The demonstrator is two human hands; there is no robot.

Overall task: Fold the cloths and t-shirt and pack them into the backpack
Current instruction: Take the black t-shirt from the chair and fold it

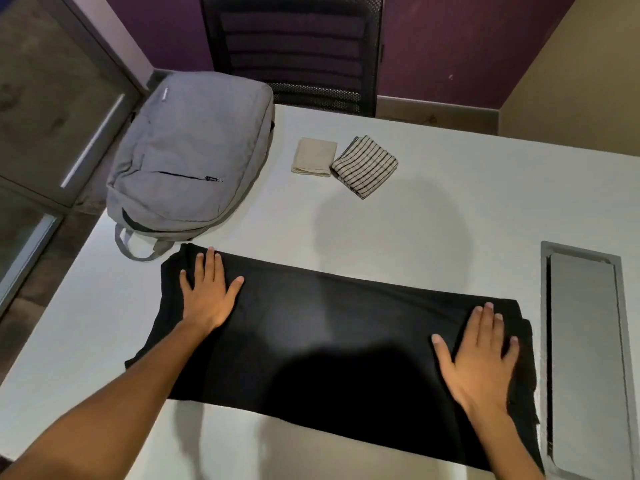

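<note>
A black t-shirt (332, 344) lies folded into a long band across the near part of the white table (433, 202). My left hand (207, 292) rests flat on its left end, fingers spread. My right hand (481, 355) presses flat on its right end. A grey backpack (190, 154) lies closed at the table's far left corner, its handle loop close to the t-shirt. A folded beige cloth (314, 156) and a folded striped cloth (364, 165) sit side by side, touching, behind the t-shirt.
A grey metal cable hatch (588, 358) is set into the table at the right, next to the t-shirt's end. A black mesh chair (294, 50) stands behind the far edge. A glass partition (52, 116) runs along the left.
</note>
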